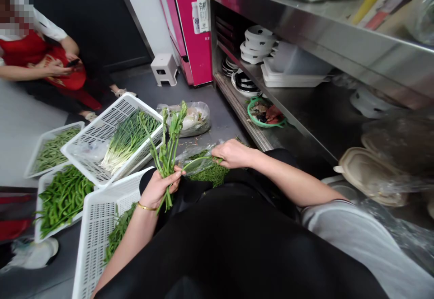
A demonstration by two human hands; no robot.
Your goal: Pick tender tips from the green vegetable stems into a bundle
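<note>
My left hand [162, 185] is closed around a bunch of leafy green stalks [169, 147], held upright with the stem ends poking out below. A thin green stem [198, 160] stretches from that side across to my right hand [233, 153], whose fingers pinch its end. Below the hands, a clear plastic bag [195, 156] lies open with a heap of green trimmings [210, 175]. Under my left forearm stands a white basket [93, 226] with leafy greens [119, 229] inside. The exact kind of greens I cannot make out.
White baskets on the left hold green onions [125, 138], green peppers [66, 197] and green beans [57, 150]. A bagged vegetable [193, 118] lies on the floor ahead. Steel shelving [288, 109] runs along my right. A person in a red apron [50, 59] sits at the left.
</note>
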